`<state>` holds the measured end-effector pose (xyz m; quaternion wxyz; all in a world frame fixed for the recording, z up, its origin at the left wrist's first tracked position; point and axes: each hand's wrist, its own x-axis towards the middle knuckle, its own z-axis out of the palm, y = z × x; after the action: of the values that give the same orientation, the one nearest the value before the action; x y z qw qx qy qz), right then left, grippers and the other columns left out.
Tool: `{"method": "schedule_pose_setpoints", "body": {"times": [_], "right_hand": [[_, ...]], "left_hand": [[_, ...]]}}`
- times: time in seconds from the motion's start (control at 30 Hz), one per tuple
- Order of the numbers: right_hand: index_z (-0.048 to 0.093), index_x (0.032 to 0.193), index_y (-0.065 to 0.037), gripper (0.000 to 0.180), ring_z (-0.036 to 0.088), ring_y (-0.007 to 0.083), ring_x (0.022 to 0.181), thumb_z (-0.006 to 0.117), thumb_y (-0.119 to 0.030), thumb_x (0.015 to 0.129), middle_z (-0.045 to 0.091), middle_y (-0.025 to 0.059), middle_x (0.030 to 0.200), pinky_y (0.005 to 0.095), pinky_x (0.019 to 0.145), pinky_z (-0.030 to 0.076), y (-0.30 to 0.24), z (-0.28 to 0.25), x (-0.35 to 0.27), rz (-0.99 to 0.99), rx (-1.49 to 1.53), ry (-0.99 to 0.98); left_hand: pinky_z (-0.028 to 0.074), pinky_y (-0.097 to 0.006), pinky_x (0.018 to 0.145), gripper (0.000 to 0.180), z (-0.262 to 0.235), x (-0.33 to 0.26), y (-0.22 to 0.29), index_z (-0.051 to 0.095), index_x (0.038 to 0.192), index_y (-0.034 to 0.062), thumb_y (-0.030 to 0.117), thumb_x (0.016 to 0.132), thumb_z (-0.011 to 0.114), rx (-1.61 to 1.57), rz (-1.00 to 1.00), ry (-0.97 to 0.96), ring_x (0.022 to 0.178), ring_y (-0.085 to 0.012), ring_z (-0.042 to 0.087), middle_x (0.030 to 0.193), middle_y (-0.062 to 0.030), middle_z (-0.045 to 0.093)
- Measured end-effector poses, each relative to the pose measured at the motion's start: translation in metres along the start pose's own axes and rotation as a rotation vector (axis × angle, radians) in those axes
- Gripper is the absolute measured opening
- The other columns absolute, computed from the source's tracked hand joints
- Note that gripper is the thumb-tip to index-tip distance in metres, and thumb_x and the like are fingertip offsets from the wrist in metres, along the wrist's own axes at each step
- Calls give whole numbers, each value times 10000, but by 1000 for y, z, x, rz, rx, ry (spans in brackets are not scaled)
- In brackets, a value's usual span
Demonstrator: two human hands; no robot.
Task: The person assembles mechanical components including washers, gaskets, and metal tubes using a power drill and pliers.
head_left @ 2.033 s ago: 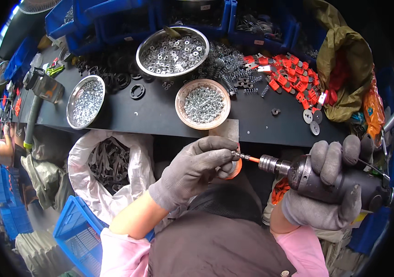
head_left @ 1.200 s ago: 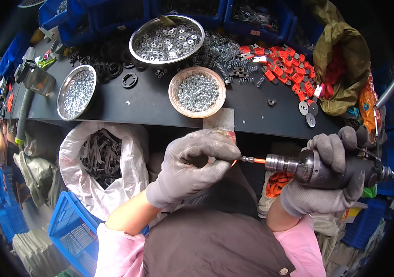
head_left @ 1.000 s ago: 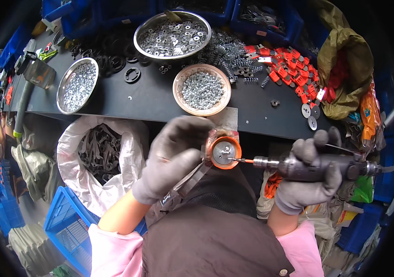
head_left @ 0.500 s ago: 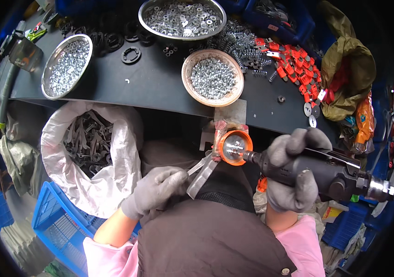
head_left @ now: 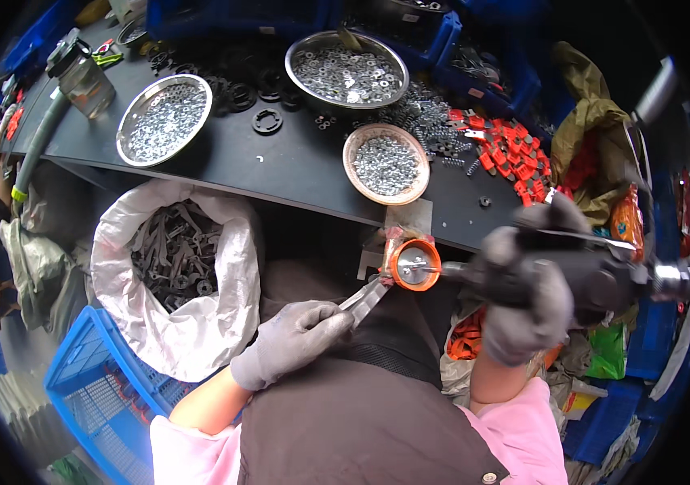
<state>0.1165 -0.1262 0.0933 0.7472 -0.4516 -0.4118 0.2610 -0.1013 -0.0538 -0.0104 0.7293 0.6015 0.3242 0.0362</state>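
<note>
bowls (head_left: pixel 385 164) of screws beyond, left hand (head_left: pixel 292 341) fingers clamped on metal strip (head_left: pixel 363 296), right hand (head_left: pixel 523 299) gripping driver (head_left: pixel 595 279)

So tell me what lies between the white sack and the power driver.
In the head view: the gloved left hand gripping a grey metal strip, and the orange-rimmed round part.

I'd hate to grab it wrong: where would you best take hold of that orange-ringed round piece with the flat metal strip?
Probably by the metal strip, coming from the lower left as the left hand does now. The strip sticks out flat and long from the orange-ringed piece, giving a handle clear of the power tool that the right hand presses in from the right.
</note>
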Motion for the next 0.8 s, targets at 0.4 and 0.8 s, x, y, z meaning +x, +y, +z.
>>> {"method": "schedule_pose_setpoints", "body": {"times": [0.4, 0.8], "right_hand": [[531, 1286, 13, 481, 575, 131, 1013, 688, -27, 834, 601, 90, 1177, 267, 889, 466, 96, -252, -87, 163, -711, 694], [537, 1206, 39, 332, 569, 319, 1025, 553, -77, 896, 553, 201, 1174, 415, 868, 494, 49, -242, -63, -312, -1582, 830]], "left_hand": [[492, -340, 772, 195, -44, 100, 77, 650, 1015, 35, 129, 844, 650, 554, 685, 601, 870, -247, 630, 914, -121, 641], [516, -372, 698, 199, -125, 245, 147, 663, 945, -23, 139, 830, 649, 726, 393, 560, 745, -306, 656, 811, -179, 676]]}}
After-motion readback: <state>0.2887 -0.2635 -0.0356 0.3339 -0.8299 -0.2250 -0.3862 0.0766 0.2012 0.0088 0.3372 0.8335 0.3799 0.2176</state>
